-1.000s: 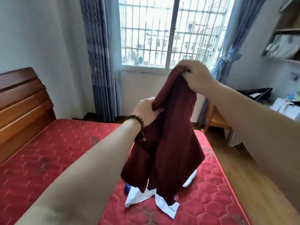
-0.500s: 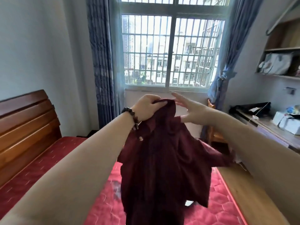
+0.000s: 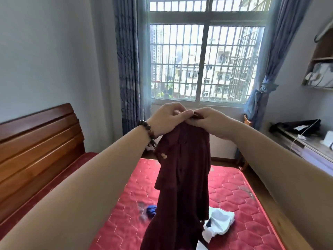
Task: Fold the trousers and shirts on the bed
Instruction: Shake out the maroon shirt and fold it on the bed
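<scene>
A: Starting left of the bed [image 3: 225,188]'s red mattress, what stands there?

B: A wooden headboard [image 3: 36,141], running along that side. Above the mattress, the left hand [image 3: 167,118], with a bead bracelet [image 3: 146,129] at the wrist, has its fingers curled and pinches the top edge of a dark red garment [image 3: 183,177].

A: And the right hand [image 3: 210,121]?

B: Just beside the left, touching it, fingers curled too, pinching the same top edge. Both are raised in front of the barred window [image 3: 205,62] beyond the bed's far end.

A: Where does the garment sit?

B: It hangs straight down from both hands over the middle of the mattress, bunched and narrow. I cannot tell whether it is a shirt or trousers.

A: Anything lying on the bed itself?

B: A small blue cloth [image 3: 151,210] just left of the hanging garment, and a crumpled white garment [image 3: 219,222] just right of it. Right of the bed, a desk [image 3: 310,148] stands against the wall.
</scene>
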